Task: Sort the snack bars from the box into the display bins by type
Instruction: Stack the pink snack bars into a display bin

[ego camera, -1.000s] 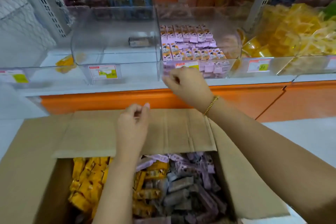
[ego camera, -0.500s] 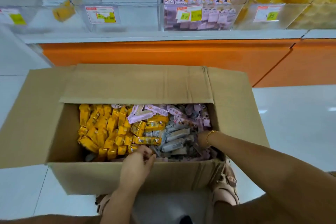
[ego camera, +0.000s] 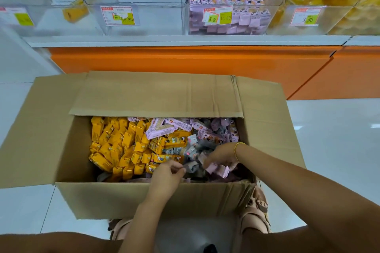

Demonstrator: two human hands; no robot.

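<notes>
Head view: pink wrapped snack bars (ego camera: 217, 169) gripped by the right hand (ego camera: 221, 155) at lower centre should be kept unmixed; the hold of the left hand (ego camera: 167, 173) cannot be told

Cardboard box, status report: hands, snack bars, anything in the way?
Left hand and right hand both inside cardboard box, right among pink bars, grips blurred. Yellow bars heaped box's left. Nothing seen in the way.

Matt cardboard box (ego camera: 131, 96), glossy wrapped snack bars (ego camera: 115, 146), clear plastic bins (ego camera: 133, 0).
</notes>
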